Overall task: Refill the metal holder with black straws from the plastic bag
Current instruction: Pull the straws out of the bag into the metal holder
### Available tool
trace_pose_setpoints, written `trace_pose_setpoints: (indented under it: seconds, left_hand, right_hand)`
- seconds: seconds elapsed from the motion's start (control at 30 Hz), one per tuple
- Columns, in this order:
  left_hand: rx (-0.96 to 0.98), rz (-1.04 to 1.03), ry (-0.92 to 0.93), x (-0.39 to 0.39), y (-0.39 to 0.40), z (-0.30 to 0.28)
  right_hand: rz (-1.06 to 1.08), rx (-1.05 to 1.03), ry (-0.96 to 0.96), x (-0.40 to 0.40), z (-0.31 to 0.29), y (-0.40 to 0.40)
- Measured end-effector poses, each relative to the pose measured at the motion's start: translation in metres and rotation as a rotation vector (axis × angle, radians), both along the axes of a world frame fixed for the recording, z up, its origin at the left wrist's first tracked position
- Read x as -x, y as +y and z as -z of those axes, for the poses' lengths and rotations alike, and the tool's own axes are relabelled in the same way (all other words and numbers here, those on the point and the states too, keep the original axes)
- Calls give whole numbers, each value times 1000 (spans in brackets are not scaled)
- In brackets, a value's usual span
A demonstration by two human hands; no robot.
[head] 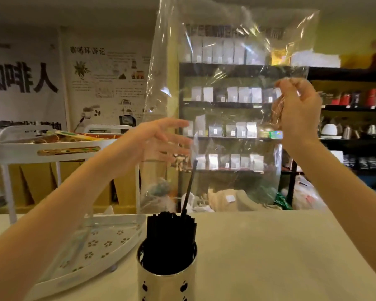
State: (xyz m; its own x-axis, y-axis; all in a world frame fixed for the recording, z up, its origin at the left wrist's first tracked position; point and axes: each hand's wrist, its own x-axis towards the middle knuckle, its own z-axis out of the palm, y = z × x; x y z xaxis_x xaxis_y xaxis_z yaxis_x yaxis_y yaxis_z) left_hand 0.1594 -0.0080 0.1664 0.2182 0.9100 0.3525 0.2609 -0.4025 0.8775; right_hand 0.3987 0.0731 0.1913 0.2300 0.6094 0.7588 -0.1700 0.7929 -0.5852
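Note:
A metal holder with dark cut-outs stands at the near edge of the pale table, packed with black straws. One black straw sticks up higher than the rest, leaning right, its top inside the mouth of the clear plastic bag. The bag hangs upside down above the holder and looks empty apart from that straw. My right hand pinches the bag's right edge at mid-height. To the bag's lower left is my left hand, fingers spread, touching or just beside the film.
A white perforated corner tray lies on the table left of the holder. Behind it stands a white cart with packets on top. Dark shelves of bags, kettles and cups fill the background. Cardboard boxes and bags sit on the floor.

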Motion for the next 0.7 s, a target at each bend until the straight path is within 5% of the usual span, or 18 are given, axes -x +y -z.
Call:
trace_pose_setpoints:
  seconds: [0.17,0.43,0.7]
  left_hand:
    - [-296,-187,50,-26,-8,-17]
    - [-648,-203,63,-94,-6,-25]
    - [-634,-62,170,-165,10,10]
  right_hand:
    - [36,-116,104,-24,-11,-3]
    - [226,-304,200,-77,-9,-16]
    - [438,-271,145,-141,-3,-29]
